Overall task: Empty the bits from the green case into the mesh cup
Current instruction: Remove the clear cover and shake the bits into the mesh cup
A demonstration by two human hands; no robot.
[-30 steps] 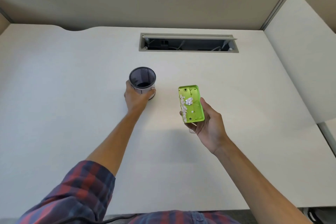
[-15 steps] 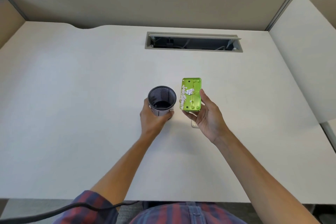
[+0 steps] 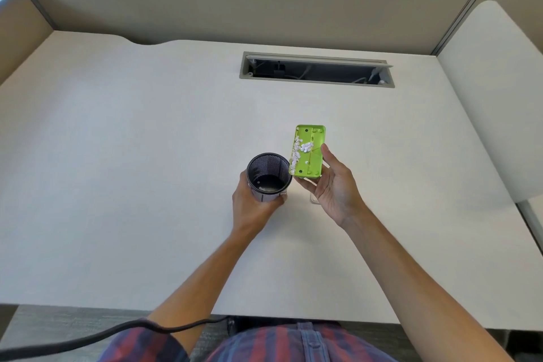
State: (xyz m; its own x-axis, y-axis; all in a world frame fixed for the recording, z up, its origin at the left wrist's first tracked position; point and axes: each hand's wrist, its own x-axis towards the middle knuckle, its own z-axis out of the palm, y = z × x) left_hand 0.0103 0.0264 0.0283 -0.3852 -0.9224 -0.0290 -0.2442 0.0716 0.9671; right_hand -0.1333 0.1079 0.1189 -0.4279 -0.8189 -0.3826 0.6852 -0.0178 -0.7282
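My left hand (image 3: 252,209) grips the dark mesh cup (image 3: 268,176) from below and holds it upright above the white desk (image 3: 117,170). Its inside looks dark and I see at most a speck in it. My right hand (image 3: 335,188) holds the open green case (image 3: 308,153) right beside the cup's right rim, tilted a little toward it. Small white paper bits (image 3: 299,150) lie gathered along the case's left side. The case's lower left corner almost touches the cup's rim.
A long cable slot (image 3: 317,70) is cut into the desk at the back. Beige partition walls (image 3: 264,0) close off the rear and left. A second desk surface (image 3: 493,91) adjoins on the right. A black cable (image 3: 88,338) runs along the near edge by my lap.
My left hand has lifted the mesh cup off the desk and brought it right. The green case has moved left until it meets the cup's rim, and the bits have shifted to its left side.
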